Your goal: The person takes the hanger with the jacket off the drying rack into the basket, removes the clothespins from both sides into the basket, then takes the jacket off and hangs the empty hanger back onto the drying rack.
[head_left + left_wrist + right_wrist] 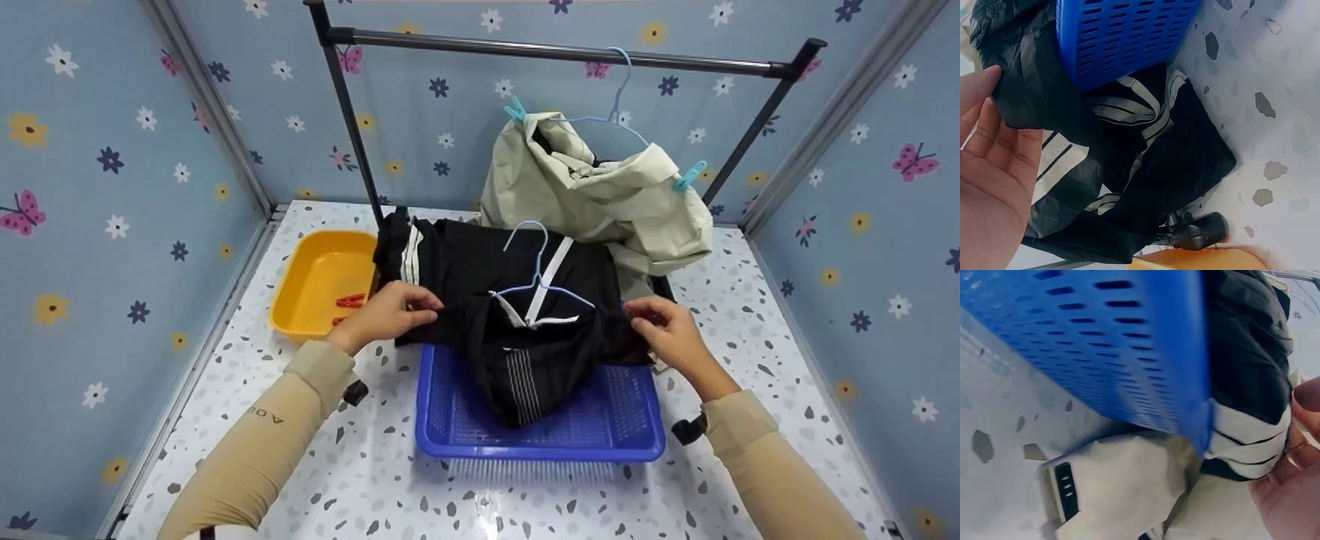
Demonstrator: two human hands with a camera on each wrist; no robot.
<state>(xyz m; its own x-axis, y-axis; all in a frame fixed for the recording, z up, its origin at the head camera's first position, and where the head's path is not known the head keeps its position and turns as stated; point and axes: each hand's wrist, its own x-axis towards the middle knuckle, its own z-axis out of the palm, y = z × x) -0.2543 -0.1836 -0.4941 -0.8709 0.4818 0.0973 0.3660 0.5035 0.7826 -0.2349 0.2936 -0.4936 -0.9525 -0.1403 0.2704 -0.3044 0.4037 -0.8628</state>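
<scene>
A black jacket with white stripes and white front edges lies spread over the back of a blue plastic basket, part of it hanging inside. A light blue hanger sits at its neck opening, hook upward. On the left, my left hand pinches the black fabric between thumb and fingers, as the left wrist view shows. At the opposite side my right hand pinches the jacket's other edge. Beside that hand, the right wrist view shows white striped trim.
Behind, a beige jacket hangs from a dark metal rack on a blue hanger with turquoise clothespins. A yellow tub holding red clothespins stands at left. Patterned walls enclose the speckled table.
</scene>
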